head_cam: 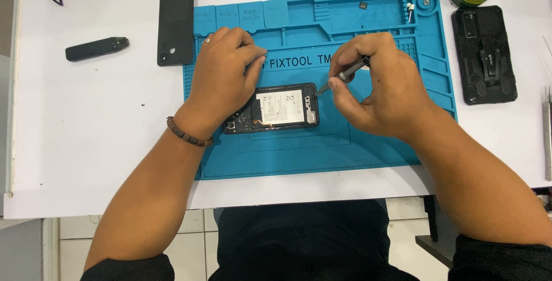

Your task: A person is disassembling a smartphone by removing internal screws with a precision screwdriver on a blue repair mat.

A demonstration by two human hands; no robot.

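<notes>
A white table [86,143] is seen from above, with a blue mat [379,143] laid on it. An opened phone [282,108] lies flat in the middle of the mat, its inside showing. The phone's left end is held down by the left hand [221,79], with the fingers curled and pressed together. A thin screwdriver [345,75] is pinched in the fingers of the right hand [374,85], and its tip is set at the phone's edge at about 2 o'clock. A black back cover [176,19] lies at 11 o'clock, a black phone case [484,54] at 2 o'clock.
</notes>
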